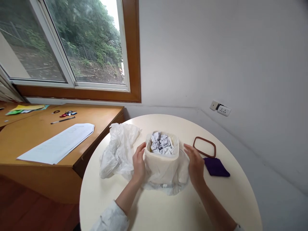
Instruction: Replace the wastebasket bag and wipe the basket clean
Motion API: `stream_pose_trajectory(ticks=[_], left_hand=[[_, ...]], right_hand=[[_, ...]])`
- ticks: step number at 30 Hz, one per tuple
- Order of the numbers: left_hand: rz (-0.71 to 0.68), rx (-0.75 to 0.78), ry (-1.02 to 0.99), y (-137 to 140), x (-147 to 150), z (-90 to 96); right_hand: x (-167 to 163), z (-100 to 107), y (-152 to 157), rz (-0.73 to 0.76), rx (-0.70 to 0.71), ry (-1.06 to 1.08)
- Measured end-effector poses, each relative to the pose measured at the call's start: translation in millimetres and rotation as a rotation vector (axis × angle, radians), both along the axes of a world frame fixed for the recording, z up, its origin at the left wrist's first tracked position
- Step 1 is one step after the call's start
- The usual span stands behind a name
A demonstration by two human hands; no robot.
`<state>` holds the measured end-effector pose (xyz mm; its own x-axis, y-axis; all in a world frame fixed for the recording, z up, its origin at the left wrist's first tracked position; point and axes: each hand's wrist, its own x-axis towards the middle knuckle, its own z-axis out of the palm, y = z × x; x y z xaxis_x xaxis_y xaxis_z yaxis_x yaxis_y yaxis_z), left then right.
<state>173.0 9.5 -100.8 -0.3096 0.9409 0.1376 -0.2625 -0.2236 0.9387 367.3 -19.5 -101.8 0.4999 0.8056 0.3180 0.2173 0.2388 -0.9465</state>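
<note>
A small cream trash bin stands upright on the round table, lined with a thin clear plastic bag folded over its rim and hanging down outside. Crumpled white paper fills its top. My left hand lies along the bin's left side, fingers stretched out and seemingly touching it. On the other side, my right hand is held a little apart from the bin, its fingers extended and nothing in them. A loose, rumpled white plastic bag spreads out left of my left hand.
On the round table, a brown rounded frame and a folded purple cloth lie to the right. A wooden desk at left bears paper sheets, a pen and scissors. Behind are a wall socket and a window.
</note>
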Motion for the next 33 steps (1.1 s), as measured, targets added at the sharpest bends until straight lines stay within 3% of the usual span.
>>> stream_pose_trajectory(ticks=[3, 6, 9, 12, 17, 22, 28, 33], left_hand=[[0.038, 0.169, 0.164, -1.2, -9.4, 6.3], [0.022, 0.265, 0.206, -4.8, -12.3, 11.3], [-0.035, 0.347, 0.268, -9.4, -12.7, 15.8], [-0.061, 0.395, 0.331, -12.0, -14.6, 17.8], [-0.030, 0.419, 0.406, -11.6, -18.1, 15.4], [-0.085, 0.434, 0.438, -13.2, -17.1, 15.5], [-0.135, 0.429, 0.392, -14.6, -13.4, 15.8], [-0.165, 0.383, 0.427, -14.8, -11.2, 12.8]], right_hand=[[0.3, 42.5, 4.7, 0.015, 0.185, -0.214], [-15.2, 81.0, 11.7, 0.284, 0.259, -0.477], [-34.3, 101.1, 21.9, 0.579, 0.182, -0.687], [-45.5, 103.2, 33.0, 0.737, 0.103, -0.798], [-49.7, 102.7, 40.8, 0.788, -0.005, -0.867], [-51.2, 100.1, 42.9, 0.828, -0.117, -0.837], [-52.4, 83.6, 56.2, 0.825, -0.064, -0.841], [-63.7, 98.2, 62.3, 1.119, -0.620, -1.245]])
